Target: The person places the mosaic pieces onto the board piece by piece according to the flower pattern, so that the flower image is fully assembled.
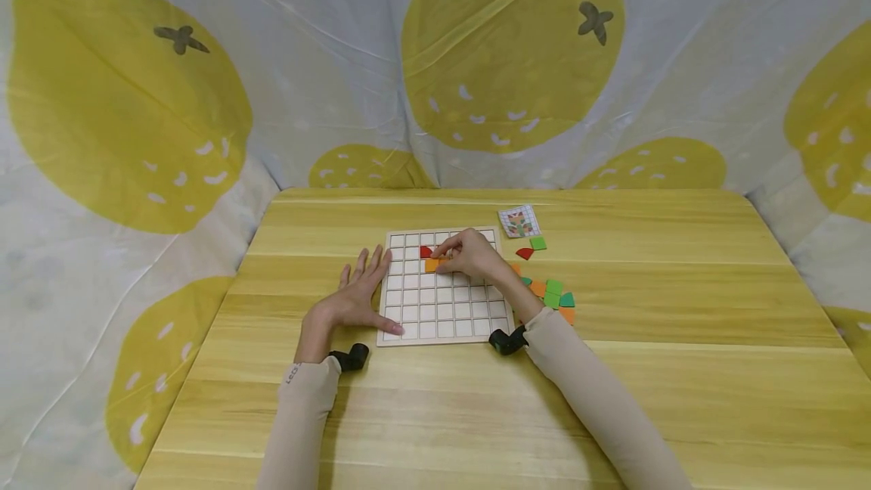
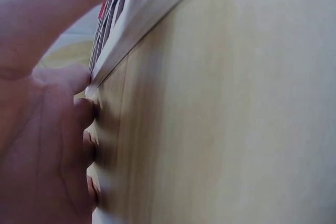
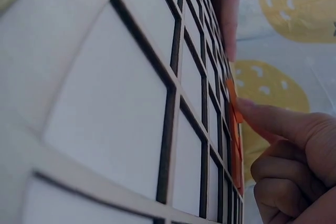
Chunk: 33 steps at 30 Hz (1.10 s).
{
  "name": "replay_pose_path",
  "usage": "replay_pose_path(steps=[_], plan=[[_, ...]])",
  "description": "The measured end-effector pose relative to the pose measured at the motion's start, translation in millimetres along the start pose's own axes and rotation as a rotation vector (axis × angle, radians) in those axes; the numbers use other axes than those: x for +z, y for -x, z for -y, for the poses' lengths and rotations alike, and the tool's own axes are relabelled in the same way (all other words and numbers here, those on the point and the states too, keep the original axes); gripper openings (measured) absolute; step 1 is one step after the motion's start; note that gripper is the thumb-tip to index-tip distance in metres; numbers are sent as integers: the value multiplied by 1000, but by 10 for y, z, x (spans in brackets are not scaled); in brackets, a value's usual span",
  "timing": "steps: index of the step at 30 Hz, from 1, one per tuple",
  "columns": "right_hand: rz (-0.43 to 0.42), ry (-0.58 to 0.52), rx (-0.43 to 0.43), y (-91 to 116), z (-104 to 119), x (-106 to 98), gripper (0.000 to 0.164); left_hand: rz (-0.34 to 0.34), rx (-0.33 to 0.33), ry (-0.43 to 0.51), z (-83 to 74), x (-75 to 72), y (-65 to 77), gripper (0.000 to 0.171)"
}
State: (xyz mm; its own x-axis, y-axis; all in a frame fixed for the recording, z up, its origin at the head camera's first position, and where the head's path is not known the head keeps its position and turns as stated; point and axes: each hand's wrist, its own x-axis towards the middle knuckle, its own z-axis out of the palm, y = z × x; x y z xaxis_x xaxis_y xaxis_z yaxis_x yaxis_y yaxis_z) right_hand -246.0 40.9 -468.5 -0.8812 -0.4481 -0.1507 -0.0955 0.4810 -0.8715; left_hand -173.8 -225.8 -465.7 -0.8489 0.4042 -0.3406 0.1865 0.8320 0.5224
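Note:
A wooden grid board (image 1: 445,311) with white square cells lies on the table. My left hand (image 1: 355,301) is spread at its left edge, thumb over the front left corner and fingertips along the side. Over the board's upper part, my right hand (image 1: 471,254) pinches an orange tile (image 3: 234,109), which looks slightly tilted in the right wrist view. An orange square tile (image 1: 432,266) sits in a cell just left of those fingertips. Above it lies a red quarter-round tile (image 1: 426,252). Part of the upper rows is hidden under the right hand.
A pattern card (image 1: 519,222) lies beyond the board's right corner, near a green square (image 1: 538,243) and a loose red tile (image 1: 525,253). Several green, orange and teal tiles (image 1: 553,293) are clustered right of the board, partly behind my right forearm. Lemon-print cloth (image 1: 327,97) surrounds the table.

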Motion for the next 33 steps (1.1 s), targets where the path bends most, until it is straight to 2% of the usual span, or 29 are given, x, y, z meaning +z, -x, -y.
replay_pose_path(steps=[13,23,28,33], plan=[[-35,10,-31,-24,-3,52,17,-2,2,-9,-27,-13,1,144],[-36,21,-12,-42,10,90,18,-4,4,-10,-25,-12,5,145],[-33,-18,-30,21,8,7,20,-2,1,-8,-25,-10,4,145],[-38,-51,-20,168,-61,-180,20,-1,0,-3,-18,-5,8,145]])
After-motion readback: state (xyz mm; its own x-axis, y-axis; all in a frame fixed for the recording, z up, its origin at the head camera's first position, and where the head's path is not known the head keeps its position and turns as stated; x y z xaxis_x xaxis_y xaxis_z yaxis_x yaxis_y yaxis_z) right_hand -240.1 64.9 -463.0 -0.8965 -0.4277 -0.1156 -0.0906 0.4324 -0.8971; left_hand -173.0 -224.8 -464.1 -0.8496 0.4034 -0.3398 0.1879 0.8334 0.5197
